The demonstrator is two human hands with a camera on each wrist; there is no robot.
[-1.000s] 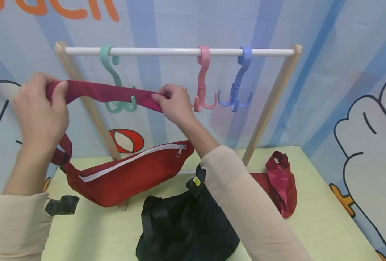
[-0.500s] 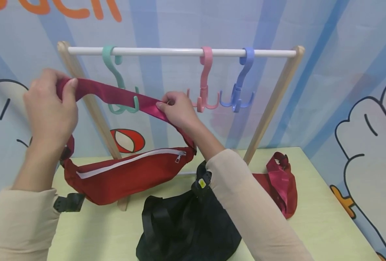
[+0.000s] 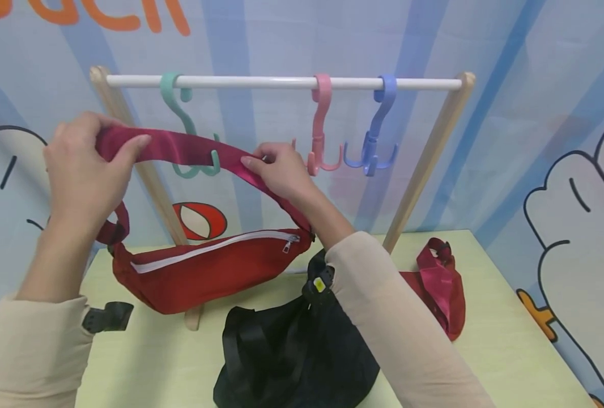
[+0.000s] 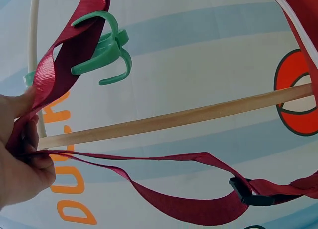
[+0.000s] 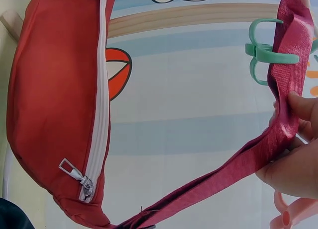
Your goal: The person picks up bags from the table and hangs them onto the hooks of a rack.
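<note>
Red waist bag [image 3: 210,272] hangs by its strap [image 3: 192,148] from two hands, above the left part of the table [image 3: 511,345]. At the far left, the left hand [image 3: 85,175] grasps the strap, thumb in front. Next, the strap passes between prongs of the green hook [image 3: 183,115], one prong in front of the cloth; whether the hook bears any weight cannot be told. Farther right, the right hand [image 3: 285,174] pinches the strap between thumb and fingers. Below, a black bag [image 3: 286,351] lies on the table. Then come the pink hook [image 3: 320,116] and the blue hook [image 3: 377,120], both on the white rod [image 3: 246,82]. Rightmost, another red bag [image 3: 442,286] rests on the table.
</note>
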